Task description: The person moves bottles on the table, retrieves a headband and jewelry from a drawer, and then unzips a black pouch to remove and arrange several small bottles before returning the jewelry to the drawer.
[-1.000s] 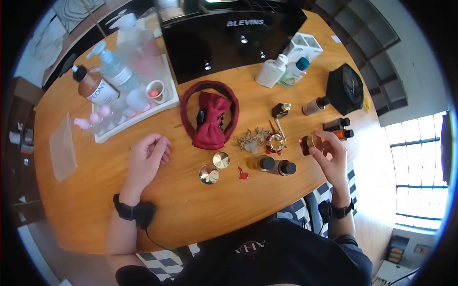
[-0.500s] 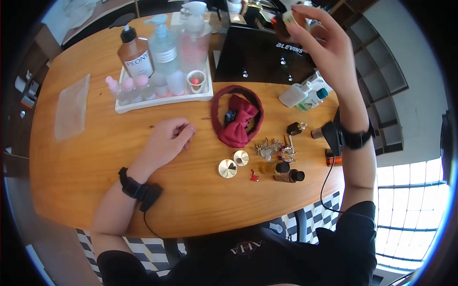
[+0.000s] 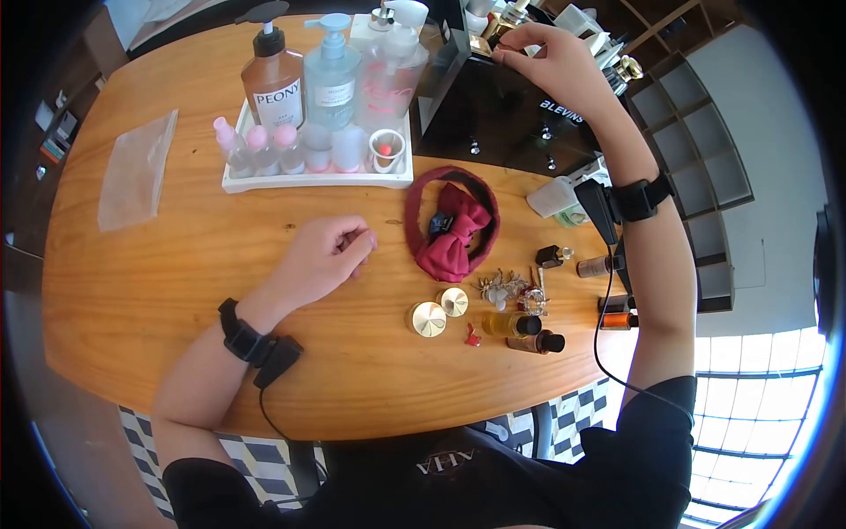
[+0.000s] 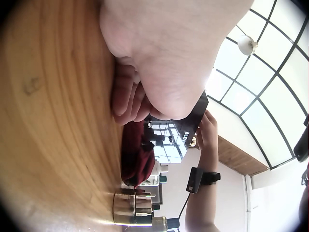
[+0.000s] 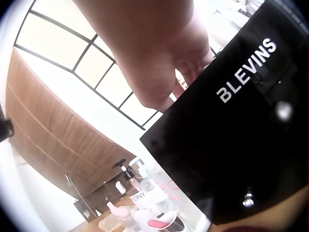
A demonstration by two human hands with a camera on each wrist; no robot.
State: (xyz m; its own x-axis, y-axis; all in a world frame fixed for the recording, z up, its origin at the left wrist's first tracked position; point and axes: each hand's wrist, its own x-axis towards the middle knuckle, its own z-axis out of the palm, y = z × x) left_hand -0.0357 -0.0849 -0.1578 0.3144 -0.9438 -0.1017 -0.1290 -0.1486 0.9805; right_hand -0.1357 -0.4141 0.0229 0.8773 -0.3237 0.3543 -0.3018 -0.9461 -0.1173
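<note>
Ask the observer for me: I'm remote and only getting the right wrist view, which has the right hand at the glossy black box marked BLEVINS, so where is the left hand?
Observer: The bare left hand is resting on the light-brown wooden table.
Operator: It's out of my picture. Is anything gold-coloured on that table?
Observer: Yes, the head view shows two short, shiny gold-coloured cylinders side by side, to the right of that hand and nearer the person.

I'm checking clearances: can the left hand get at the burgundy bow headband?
Probably yes: the left hand rests on the table close to the burgundy bow headband, with nothing visible between them.
</note>
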